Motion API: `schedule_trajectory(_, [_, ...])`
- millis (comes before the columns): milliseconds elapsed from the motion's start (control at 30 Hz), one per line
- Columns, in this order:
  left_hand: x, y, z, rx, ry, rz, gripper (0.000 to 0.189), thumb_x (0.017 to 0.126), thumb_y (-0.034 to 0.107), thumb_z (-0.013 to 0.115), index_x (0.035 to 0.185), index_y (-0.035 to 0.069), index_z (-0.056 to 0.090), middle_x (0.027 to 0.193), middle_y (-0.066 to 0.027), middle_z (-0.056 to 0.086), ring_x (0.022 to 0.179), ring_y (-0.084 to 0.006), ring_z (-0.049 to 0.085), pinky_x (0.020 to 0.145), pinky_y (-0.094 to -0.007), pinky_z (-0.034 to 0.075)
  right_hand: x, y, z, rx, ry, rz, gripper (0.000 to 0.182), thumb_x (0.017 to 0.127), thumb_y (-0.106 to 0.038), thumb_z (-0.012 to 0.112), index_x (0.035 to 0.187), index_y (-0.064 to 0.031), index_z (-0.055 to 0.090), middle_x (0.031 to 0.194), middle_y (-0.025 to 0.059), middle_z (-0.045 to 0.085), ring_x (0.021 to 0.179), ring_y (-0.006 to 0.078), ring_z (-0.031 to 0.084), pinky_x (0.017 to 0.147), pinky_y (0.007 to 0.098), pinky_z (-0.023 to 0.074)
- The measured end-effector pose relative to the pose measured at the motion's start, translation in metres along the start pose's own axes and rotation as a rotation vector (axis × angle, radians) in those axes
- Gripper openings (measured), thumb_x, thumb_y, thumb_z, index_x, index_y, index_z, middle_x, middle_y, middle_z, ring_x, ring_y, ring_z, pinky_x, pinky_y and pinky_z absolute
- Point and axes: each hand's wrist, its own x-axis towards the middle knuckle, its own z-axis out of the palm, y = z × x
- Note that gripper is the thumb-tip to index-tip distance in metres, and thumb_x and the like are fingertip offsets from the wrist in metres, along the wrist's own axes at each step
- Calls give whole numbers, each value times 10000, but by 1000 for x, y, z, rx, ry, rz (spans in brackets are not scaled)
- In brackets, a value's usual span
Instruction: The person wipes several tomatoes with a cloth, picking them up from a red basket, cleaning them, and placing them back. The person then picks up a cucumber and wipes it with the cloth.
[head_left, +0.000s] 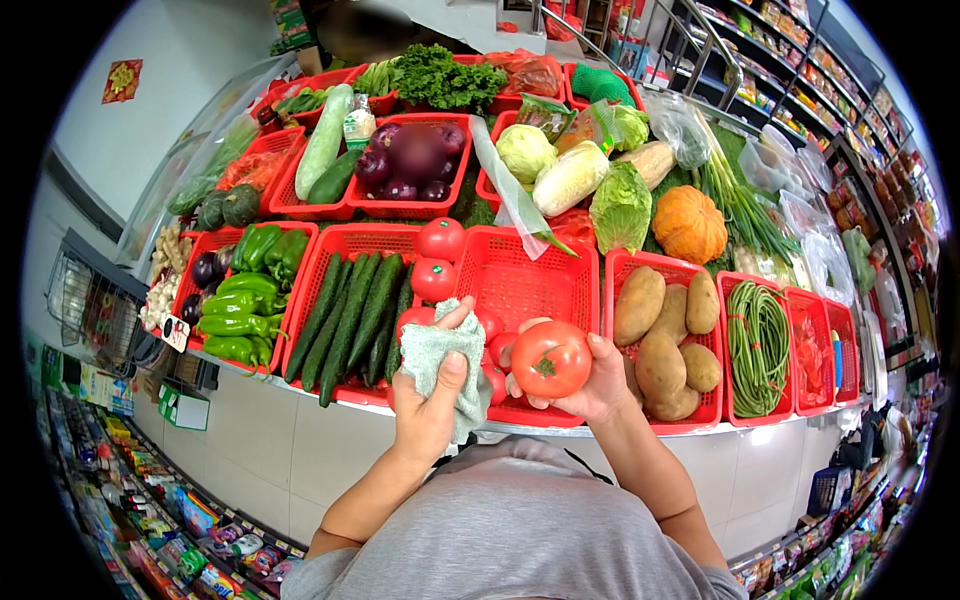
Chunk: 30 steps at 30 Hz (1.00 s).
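Note:
My right hand (611, 379) holds a large red tomato (553, 360), its stem scar turned up towards me. In my left hand (435, 397) is a pale green cloth (457, 356), pinched under the thumb and draped over the fingers. Both hands are raised over the front of a red plastic basket (525, 274). Several more tomatoes lie along its left side, among them one with a small green sticker (433, 280); my hands and the cloth partly cover others. The back and middle of this basket show bare lattice.
Cucumbers (360, 307) and green peppers (244, 319) fill baskets on the left. Potatoes (660, 352) and long beans (756, 349) are to the right. Behind lie red onions (405, 165), a napa cabbage (571, 178) and a pumpkin (688, 225). A metal railing (705, 60) stands beyond.

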Motion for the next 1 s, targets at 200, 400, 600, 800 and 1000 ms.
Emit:
schedule_trajectory(200, [0,-8,-6,125,-84,183,440,892,229,529,1239,-28,444,1276,-127,459,1113,-178,465,946,-308,350,0,3,10,-171,62,-24,740,736,-424,652,1256,-6,332,1120,217,493,941,362,572,626,395,528])
schedule_trajectory(400, [0,-6,-6,140,-59,154,390,878,192,550,1195,-29,491,1270,-145,466,1164,-207,435,973,-331,330,-2,4,17,-332,77,-65,732,715,-365,688,1250,-12,335,1107,196,508,922,306,582,650,372,518])
schedule_trajectory(600, [4,-11,-4,328,-80,208,336,817,155,622,1113,6,570,1075,-129,572,1019,-232,529,877,-323,399,-4,5,21,-351,65,-56,685,673,-259,724,1224,-46,379,1097,146,515,938,269,573,664,374,519])
schedule_trajectory(800, [7,0,1,568,-98,329,329,755,129,676,1051,7,600,969,-123,594,909,-254,564,788,-332,441,-6,9,24,-290,101,-58,651,702,-306,708,1207,-48,389,1087,130,514,918,260,571,650,365,511])
schedule_trajectory(1000, [8,3,2,486,-142,275,340,713,71,702,1034,6,609,893,-75,589,821,-159,567,738,-276,441,-6,11,25,-338,101,-54,629,722,-348,693,1192,-51,400,1079,118,522,913,256,571,636,358,507])
